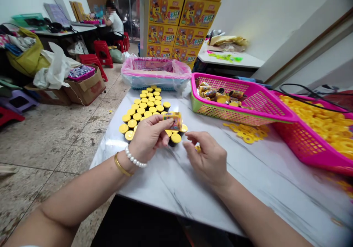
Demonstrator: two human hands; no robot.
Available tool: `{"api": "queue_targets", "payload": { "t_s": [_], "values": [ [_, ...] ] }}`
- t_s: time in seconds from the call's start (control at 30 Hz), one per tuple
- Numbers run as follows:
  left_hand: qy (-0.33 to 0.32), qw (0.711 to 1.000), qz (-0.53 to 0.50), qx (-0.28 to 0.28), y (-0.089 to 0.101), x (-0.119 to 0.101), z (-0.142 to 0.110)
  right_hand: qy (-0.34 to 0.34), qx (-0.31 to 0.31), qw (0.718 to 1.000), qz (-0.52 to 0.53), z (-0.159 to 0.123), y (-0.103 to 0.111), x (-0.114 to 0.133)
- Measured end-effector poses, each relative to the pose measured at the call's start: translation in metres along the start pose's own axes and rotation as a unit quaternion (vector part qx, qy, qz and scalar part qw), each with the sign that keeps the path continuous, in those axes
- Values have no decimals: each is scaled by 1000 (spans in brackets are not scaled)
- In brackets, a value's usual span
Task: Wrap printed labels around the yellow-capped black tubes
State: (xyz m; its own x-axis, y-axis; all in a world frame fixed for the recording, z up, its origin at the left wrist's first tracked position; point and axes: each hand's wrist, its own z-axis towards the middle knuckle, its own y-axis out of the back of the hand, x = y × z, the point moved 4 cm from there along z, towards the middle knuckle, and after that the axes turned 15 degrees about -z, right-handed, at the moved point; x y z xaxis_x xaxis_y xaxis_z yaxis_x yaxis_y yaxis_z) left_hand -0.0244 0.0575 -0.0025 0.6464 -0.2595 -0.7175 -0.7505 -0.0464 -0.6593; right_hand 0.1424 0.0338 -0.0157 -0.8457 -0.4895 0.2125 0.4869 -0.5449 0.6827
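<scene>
At the centre of the frame, the left hand (pixel 149 135) pinched a printed canister (pixel 175 121).
That fingertip grip, if loosened, could have dropped it among the yellow-lidded cups (pixel 141 111) near it, toppling some. Its long axis lay nearly level across the frame, free end pointing right, toward the right hand (pixel 211 158), whose fingers were curled; whether they gripped the yellow piece (pixel 198 149) there, I could not tell.

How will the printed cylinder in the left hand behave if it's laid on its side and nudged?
The printed cylinder would probably roll: its side is round and the tabletop looks smooth and glossy. It seems fairly stiff, with no obvious dent under the fingers of the left hand. It's likely light, being small enough for a fingertip hold.
</scene>
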Motion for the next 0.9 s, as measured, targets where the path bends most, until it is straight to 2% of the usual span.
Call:
{"api": "queue_targets", "payload": {
  "t_s": [0.1, 0.17, 0.23, 0.3, 0.33, 0.4, 0.47, 0.53, 0.63, 0.77, 0.9],
  "values": [
    [13, 1000, -7, 27, -2, -2, 0, 46, 26, 994, -95, -3, -17, 8],
    [34, 999, -5, 39, -4, 0, -1, 39, 40, 992, -109, -3, -24, 11],
    [58, 998, -10, 38, -4, 2, -1, -11, 42, 997, -65, -1, -22, 7],
    [82, 996, -24, 31, -3, 3, 1, -107, 35, 993, 31, 3, -12, -4],
    [91, 995, -34, 29, -3, 4, 2, -163, 31, 981, 99, 5, -7, -11],
    [107, 992, -55, 31, -3, 5, 5, -252, 37, 935, 247, 8, 3, -24],
    [124, 989, -75, 31, -2, 8, 7, -290, 63, 885, 359, 11, 9, -30],
    [134, 986, -94, 27, -2, 11, 7, -292, 99, 862, 402, 11, 11, -31],
    [144, 983, -113, 27, -2, 14, 7, -280, 123, 868, 392, 9, 11, -26],
    [146, 982, -122, 17, -3, 14, 6, -273, 103, 891, 348, 9, 12, -21],
    [133, 986, -95, 34, -2, 16, 6, -192, 70, 924, 322, 10, 17, -11]
  ]
}}
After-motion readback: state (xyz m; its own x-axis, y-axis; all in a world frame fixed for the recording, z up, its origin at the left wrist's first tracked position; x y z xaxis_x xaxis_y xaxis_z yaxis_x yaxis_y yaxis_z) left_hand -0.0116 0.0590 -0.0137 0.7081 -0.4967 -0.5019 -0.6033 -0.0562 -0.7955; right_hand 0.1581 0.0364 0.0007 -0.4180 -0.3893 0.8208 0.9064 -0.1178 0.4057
